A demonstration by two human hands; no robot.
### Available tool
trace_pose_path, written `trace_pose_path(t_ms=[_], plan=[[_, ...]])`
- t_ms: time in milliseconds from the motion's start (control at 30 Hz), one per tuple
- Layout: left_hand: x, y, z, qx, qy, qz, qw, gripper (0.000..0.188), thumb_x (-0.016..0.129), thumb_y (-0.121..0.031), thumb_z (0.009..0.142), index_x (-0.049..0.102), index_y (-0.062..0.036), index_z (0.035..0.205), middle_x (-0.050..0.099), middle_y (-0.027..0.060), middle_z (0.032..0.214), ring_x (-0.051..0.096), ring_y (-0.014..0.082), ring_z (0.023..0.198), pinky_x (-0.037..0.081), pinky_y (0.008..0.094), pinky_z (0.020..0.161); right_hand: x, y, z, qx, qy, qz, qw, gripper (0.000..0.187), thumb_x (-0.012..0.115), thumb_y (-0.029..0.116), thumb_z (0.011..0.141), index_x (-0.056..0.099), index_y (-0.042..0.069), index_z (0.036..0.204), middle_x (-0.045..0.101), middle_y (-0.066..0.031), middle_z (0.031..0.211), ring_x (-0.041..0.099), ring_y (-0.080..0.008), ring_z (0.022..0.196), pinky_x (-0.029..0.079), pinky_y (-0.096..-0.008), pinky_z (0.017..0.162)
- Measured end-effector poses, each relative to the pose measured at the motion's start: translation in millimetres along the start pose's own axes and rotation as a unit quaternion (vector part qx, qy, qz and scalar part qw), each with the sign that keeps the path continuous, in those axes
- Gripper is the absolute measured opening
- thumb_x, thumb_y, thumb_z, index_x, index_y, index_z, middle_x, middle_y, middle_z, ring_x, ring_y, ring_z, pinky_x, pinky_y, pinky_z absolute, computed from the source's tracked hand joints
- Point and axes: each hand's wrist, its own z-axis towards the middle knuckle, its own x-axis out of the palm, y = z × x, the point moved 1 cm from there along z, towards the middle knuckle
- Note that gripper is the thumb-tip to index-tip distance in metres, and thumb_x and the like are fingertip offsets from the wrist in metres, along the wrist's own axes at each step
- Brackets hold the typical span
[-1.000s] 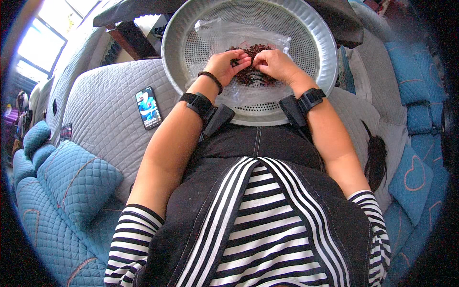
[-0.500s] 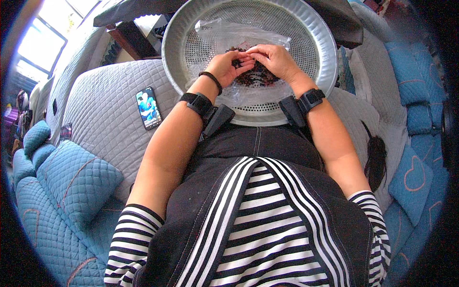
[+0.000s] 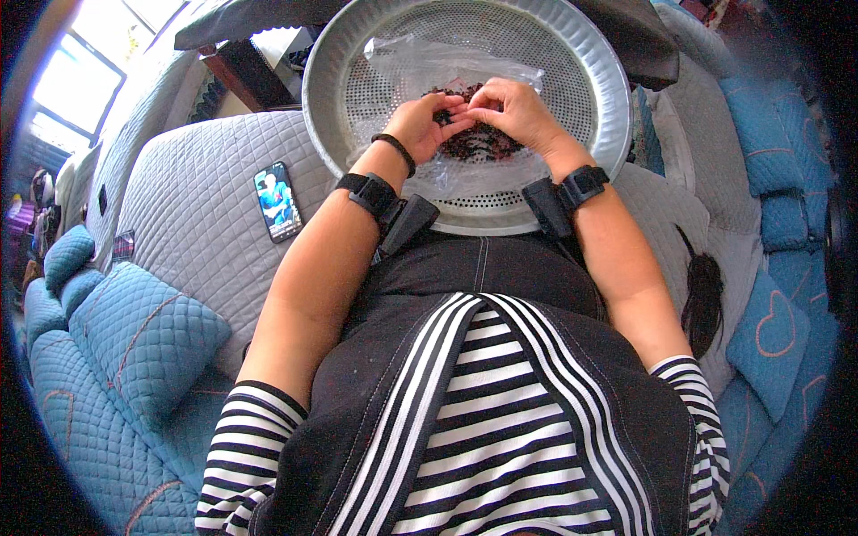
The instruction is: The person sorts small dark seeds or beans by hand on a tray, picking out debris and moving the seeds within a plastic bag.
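Observation:
A round silver metal tray with a perforated bottom rests at my lap. Inside it lies a crumpled clear plastic bag, with a heap of small dark reddish-brown dried pieces on it. Over the heap, my left hand is turned palm up, its fingers stretched out and the thumb apart. My right hand pinches thumb and fingers together at the left fingertips. Whatever sits in that pinch is too small to make out.
On the grey quilted seat cover to the left lies a phone with its screen lit. Blue quilted cushions stand at both sides. A dark tassel-like bundle hangs at the right. Beyond the tray is a dark covered table edge.
My right hand's fingers have drawn in and bent more, the knuckles lifting slightly. My left hand stays nearly in place. Tray, bag and phone have not moved.

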Motion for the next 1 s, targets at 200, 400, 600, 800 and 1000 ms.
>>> trace_pose_path(t_ms=[200, 400, 600, 800, 1000], plan=[[5, -4, -7, 0.051, -0.093, -0.024, 0.994, 0.023, 0.039, -0.009, 0.088, 0.047, 0.0103, 0.097, 0.052, 0.02, 0.096, 0.054, 0.0321, 0.094, 0.047, 0.0397, 0.086, 6, -2, -6, 0.086, 0.256, 0.0, 0.963, 0.023, 0.07, 0.019, 0.063, 0.063, 0.008, 0.081, 0.062, -0.0097, 0.076, 0.06, -0.0249, 0.073, 0.047, -0.033, 0.066], [3, -5, -6, 0.046, -0.098, -0.005, 0.994, 0.025, 0.037, -0.01, 0.088, 0.046, 0.011, 0.099, 0.052, 0.0206, 0.096, 0.054, 0.033, 0.095, 0.046, 0.0407, 0.087, 11, 6, -8, 0.002, 0.247, -0.08, 0.966, 0.028, 0.072, 0.016, 0.061, 0.062, 0.008, 0.085, 0.056, -0.0074, 0.081, 0.056, -0.023, 0.078, 0.046, -0.0335, 0.07], [2, -4, -7, 0.046, -0.098, -0.009, 0.994, 0.025, 0.036, -0.009, 0.088, 0.046, 0.0113, 0.099, 0.051, 0.0224, 0.098, 0.053, 0.0332, 0.094, 0.046, 0.041, 0.088, 17, -1, -7, 0.0, 0.243, -0.106, 0.964, 0.023, 0.069, 0.02, 0.063, 0.063, 0.01, 0.082, 0.059, -0.0095, 0.086, 0.057, -0.0281, 0.085, 0.045, -0.0373, 0.074], [5, -3, -5, 0.045, -0.083, -0.016, 0.995, 0.021, 0.038, -0.006, 0.086, 0.047, 0.0107, 0.096, 0.052, 0.0221, 0.096, 0.055, 0.032, 0.089, 0.047, 0.0408, 0.086, 12, -7, -9, -0.005, 0.205, -0.086, 0.975, 0.018, 0.067, 0.021, 0.066, 0.062, 0.008, 0.077, 0.059, -0.011, 0.08, 0.058, -0.0291, 0.078, 0.045, -0.0381, 0.07], [4, -4, -6, 0.042, -0.091, -0.007, 0.995, 0.02, 0.04, -0.007, 0.086, 0.047, 0.0096, 0.095, 0.054, 0.0197, 0.092, 0.056, 0.0304, 0.086, 0.049, 0.0395, 0.082, 9, -2, -4, 0.003, 0.108, -0.08, 0.991, 0.017, 0.065, 0.019, 0.069, 0.06, 0.006, 0.078, 0.059, -0.0121, 0.077, 0.058, -0.0286, 0.075, 0.046, -0.0373, 0.068]])
